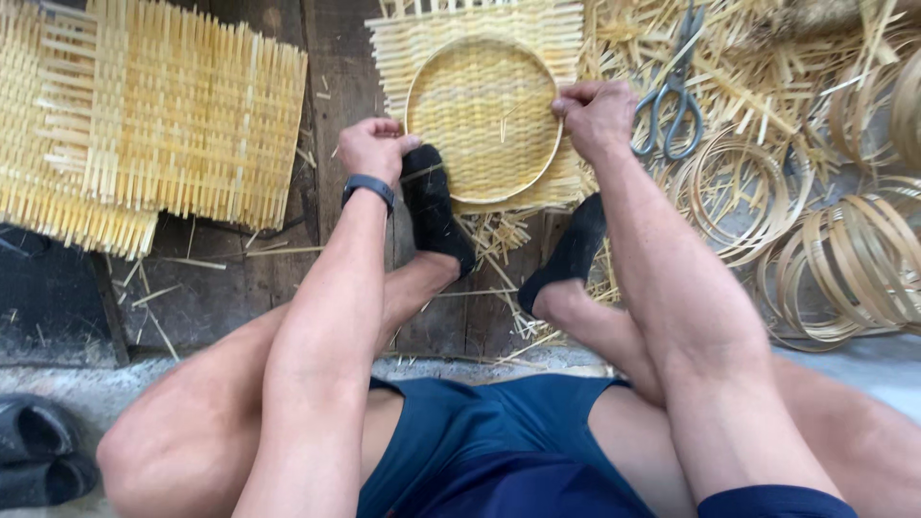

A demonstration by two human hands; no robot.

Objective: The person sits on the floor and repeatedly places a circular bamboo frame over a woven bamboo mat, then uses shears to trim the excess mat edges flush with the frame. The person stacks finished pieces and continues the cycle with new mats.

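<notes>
View from above of a seated person's bare arms and legs, working on a wooden floor [259, 288]. A round, shallow woven tray [483, 117] lies on a square woven mat [413, 38] between the hands; nothing sits inside the tray. The left hand [372, 149] is clenched at the tray's left rim, fingers curled on the hoop edge. The right hand [597, 115] is clenched on the right rim, pinching it. Two feet in black socks press near the tray: the left foot [434, 206] overlaps its lower left edge, the right foot [566, 254] lies just below it. A dark watch [368, 186] circles the left wrist. Scissors [674, 96] lie just right of the right hand, on loose straw scraps [748, 58]. Coiled bamboo hoops [844, 259] lie at far right. Larger woven mats [144, 115] lie at upper left. Dark sandals [38, 451] sit at lower left.
</notes>
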